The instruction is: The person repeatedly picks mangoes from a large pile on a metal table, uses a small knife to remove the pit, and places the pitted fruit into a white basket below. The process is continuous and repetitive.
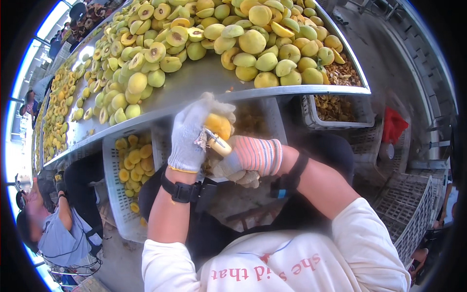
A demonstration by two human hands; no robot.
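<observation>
In the middle, my left hand (197, 126), in a white knit glove, is closed around a yellow peach half (218, 125). My right hand (250, 158), in a red-and-grey striped glove with dirty fingertips, grips a small cream-handled tool (221, 147). Its metal end lies against or very close to the peach; the exact contact is hidden by fingers. Both hands are just off the near edge of a metal table (204, 80), over the crates below. Many yellow-green peaches (253, 42), whole and halved, are heaped on the table.
A white crate of yellow peach halves (138, 163) stands below left. Another crate (338, 118) at the right holds brown scraps. Stacked grey crates (406, 207) and a red bag (393, 125) are farther right. A co-worker (68, 228) sits at the left.
</observation>
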